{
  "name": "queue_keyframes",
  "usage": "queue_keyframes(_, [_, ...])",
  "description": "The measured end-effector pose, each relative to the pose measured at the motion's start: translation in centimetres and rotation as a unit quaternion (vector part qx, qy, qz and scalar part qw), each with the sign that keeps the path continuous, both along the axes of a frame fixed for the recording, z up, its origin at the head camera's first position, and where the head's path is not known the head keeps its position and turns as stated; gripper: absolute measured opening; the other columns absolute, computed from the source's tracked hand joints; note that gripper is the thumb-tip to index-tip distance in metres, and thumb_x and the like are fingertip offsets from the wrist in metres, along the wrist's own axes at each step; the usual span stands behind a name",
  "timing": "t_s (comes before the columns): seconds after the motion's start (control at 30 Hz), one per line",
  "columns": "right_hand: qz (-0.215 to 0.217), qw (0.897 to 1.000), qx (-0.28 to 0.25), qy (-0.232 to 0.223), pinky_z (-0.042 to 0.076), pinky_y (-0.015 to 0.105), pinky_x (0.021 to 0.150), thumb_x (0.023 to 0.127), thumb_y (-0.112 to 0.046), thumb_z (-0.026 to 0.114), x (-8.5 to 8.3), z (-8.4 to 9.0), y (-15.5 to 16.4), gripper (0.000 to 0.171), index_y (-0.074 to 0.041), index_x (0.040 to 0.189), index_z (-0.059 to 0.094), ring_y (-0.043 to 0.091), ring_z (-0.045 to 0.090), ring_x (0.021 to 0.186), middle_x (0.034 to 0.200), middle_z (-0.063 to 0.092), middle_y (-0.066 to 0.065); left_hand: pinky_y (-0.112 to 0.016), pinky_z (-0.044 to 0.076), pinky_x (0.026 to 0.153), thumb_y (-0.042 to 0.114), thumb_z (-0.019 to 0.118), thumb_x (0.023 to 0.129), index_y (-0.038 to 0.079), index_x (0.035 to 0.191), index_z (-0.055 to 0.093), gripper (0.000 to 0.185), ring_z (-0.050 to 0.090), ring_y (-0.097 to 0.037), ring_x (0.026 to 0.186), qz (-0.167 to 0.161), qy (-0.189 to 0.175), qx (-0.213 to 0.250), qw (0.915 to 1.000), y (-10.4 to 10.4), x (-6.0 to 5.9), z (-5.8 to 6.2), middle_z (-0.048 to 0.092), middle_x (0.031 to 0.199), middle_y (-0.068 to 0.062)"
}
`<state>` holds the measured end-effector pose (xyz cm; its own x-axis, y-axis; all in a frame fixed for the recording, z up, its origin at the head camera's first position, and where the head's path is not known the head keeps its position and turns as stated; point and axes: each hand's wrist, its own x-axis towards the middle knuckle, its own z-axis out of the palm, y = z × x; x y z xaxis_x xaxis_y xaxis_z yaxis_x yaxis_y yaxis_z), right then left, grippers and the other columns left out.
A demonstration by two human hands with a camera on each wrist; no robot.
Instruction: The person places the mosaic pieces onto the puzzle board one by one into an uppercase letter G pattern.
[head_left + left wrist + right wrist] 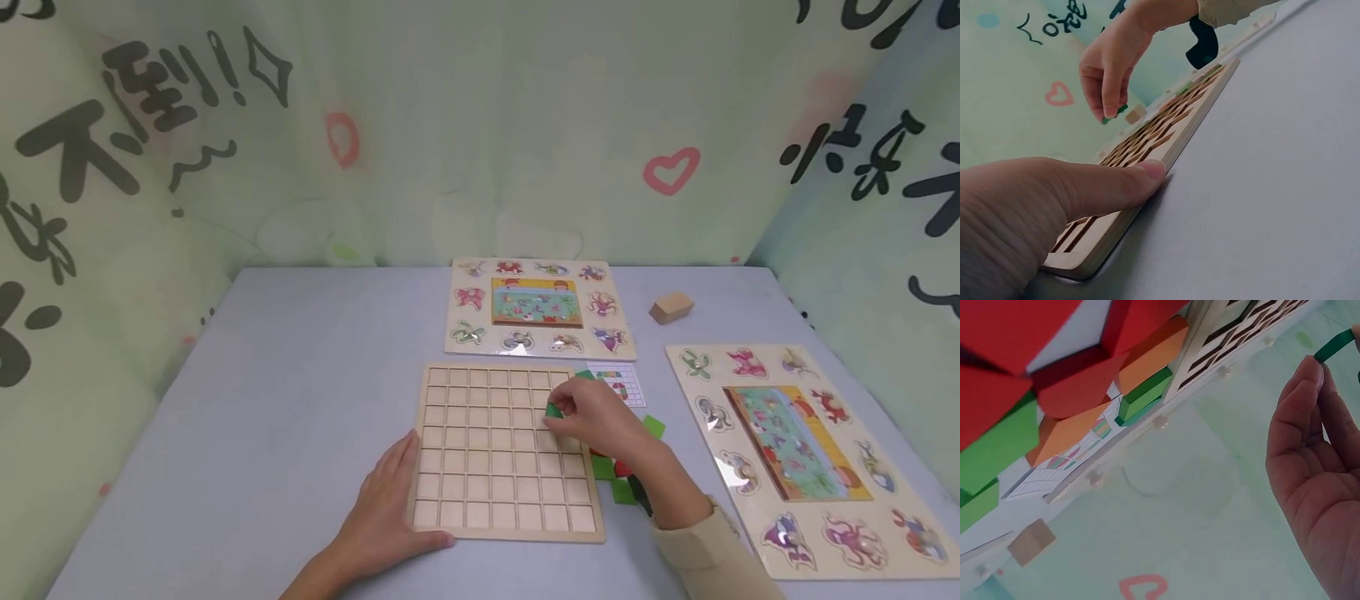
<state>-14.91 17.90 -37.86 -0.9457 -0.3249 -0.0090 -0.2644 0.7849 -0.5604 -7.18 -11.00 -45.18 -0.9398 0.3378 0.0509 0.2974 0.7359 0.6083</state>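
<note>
A wooden grid board [504,533] with square cells lies on the table in front of me. My left hand [378,508] rests against its near left corner, thumb along the front edge and straight fingers along the left side. In the left wrist view the thumb [1110,184] presses on the board's rim. My right hand [600,417] pinches a small green tile [553,411] over the right part of the board. The right wrist view shows this green tile [1335,345] edge-on between thumb and fingertips.
Loose red, orange and green tiles [1079,381] lie right of the board, partly hidden by my right arm. A printed pattern card [622,385] sits at its far right corner. Two animal puzzle boards [540,346] [705,417] and a wooden block [671,307] lie beyond and to the right.
</note>
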Motion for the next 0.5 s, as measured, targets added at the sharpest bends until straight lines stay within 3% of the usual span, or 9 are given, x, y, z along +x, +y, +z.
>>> queue_keyframes(0.5, [0.026, 0.999, 0.028, -0.035, 0.042, 0.028, 0.06, 0.076, -0.011, 0.07, -3.2, -1.3, -1.6, 0.008, -0.005, 0.078, 0.064, 0.013, 0.046, 0.063, 0.069, 0.053, -0.002, -0.053, 0.021, 0.101, 0.062, 0.074, 0.059, 0.001, 0.146, 0.015, 0.121, 0.017, -0.026, 0.135, -0.002, 0.0, -0.003, 1.0, -0.1, 0.0, 0.0, 0.018, 0.15, -0.011])
